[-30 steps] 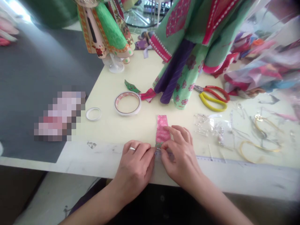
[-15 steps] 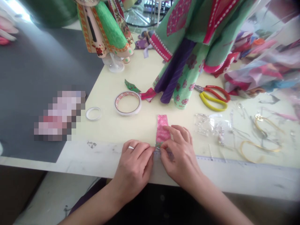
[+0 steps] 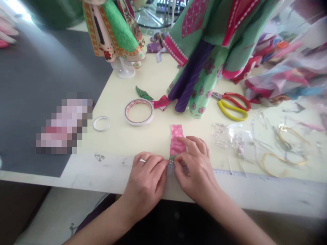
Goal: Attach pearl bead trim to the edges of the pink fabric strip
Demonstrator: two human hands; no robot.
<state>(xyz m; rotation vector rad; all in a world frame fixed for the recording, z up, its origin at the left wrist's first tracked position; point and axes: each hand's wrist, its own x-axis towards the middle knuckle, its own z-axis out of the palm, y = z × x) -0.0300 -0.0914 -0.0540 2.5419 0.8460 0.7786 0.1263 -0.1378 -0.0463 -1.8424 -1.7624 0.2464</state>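
A pink patterned fabric strip [image 3: 176, 137] lies flat near the front of the table, its lower end greenish where it meets my fingers. My left hand [image 3: 146, 178], a ring on one finger, is closed, its fingertips pressed at the strip's lower left corner. From the right, my right hand [image 3: 195, 166] pinches the strip's lower edge between thumb and index finger, another finger resting on the pink part. Something small and shiny shows between the two sets of fingertips; its kind is too small to tell. A ruled scale [image 3: 227, 173] runs beneath the hands.
Behind stand a green garment with pearl trim [image 3: 221, 37] and another dressed figure [image 3: 114, 34]. A tape roll [image 3: 139, 112], a thin white ring [image 3: 101, 123] and red-and-yellow-handled scissors [image 3: 233, 105] lie nearby. Bead bags [image 3: 235, 136] are at right, a blurred object [image 3: 63, 124] at left.
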